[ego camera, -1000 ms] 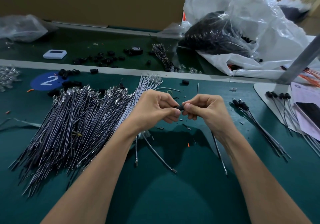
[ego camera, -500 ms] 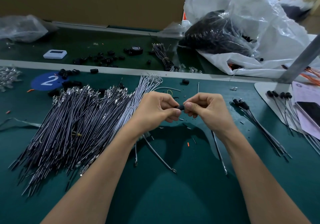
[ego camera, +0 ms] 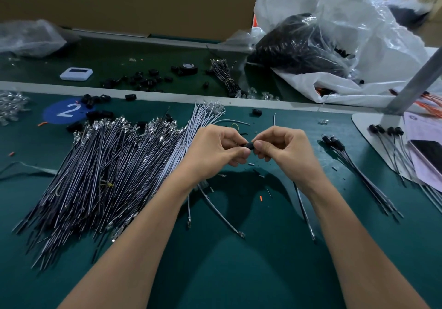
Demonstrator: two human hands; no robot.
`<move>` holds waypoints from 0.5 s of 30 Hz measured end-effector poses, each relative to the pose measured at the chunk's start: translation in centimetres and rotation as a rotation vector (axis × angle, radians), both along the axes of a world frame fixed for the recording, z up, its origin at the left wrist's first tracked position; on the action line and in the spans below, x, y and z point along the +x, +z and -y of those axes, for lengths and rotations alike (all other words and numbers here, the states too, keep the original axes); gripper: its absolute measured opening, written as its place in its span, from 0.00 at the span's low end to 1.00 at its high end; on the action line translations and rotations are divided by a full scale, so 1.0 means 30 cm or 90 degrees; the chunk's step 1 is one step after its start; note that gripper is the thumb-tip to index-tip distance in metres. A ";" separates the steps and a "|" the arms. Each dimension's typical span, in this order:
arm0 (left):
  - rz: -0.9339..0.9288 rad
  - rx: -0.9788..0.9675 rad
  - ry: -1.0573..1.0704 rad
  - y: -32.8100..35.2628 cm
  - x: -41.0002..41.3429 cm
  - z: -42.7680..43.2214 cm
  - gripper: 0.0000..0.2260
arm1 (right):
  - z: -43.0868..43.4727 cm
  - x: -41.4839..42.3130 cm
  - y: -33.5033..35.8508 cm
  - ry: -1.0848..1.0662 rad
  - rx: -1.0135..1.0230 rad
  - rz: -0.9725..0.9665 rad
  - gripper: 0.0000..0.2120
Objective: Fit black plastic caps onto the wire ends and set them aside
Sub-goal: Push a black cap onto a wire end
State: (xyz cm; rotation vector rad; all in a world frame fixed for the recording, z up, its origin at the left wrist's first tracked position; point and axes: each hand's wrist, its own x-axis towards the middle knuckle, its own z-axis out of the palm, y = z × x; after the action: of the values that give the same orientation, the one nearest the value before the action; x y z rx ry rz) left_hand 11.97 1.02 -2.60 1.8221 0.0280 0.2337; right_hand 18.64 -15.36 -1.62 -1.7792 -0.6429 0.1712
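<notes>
Two hands meet over the green table [ego camera: 215, 273]. The left hand [ego camera: 212, 151] and right hand [ego camera: 284, 151] pinch one small black cap [ego camera: 248, 145] between them.

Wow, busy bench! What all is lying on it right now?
Uncapped wires: a large pile, dark grey, on the left of the green mat.
Capped wires: a small bundle, dark with black caps, on the right of the mat.
Black cap: one, pinched between both hands.
Loose black caps: many, scattered on the far belt.
Number sticker: one, blue with a white 2, far left.
White device: one, on the far belt.
Tape roll: one, black, on the far belt.
Plastic bags: clear and white, far right, holding dark parts.
Papers: pinkish, at the right edge.
Left hand: closed on the cap.
Right hand: closed on the cap, with a wire hanging below it.
</notes>
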 end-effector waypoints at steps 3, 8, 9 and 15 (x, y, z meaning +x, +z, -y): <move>0.008 0.013 0.003 0.000 -0.002 0.004 0.06 | 0.001 -0.003 -0.001 -0.014 0.013 -0.010 0.07; 0.016 0.020 0.007 -0.001 -0.005 0.002 0.05 | -0.006 -0.010 -0.002 -0.018 0.045 -0.035 0.06; 0.020 0.022 0.010 -0.001 -0.005 0.004 0.05 | -0.008 -0.012 -0.002 -0.020 0.051 -0.042 0.06; 0.034 -0.018 0.009 -0.001 -0.006 0.009 0.03 | -0.009 -0.016 0.000 -0.020 0.095 -0.065 0.04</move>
State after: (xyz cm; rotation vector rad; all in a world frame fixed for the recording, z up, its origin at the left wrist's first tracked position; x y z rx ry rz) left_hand 11.79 0.74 -2.63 1.7870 0.0069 0.2907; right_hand 18.18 -15.09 -1.61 -1.6254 -0.5402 0.1855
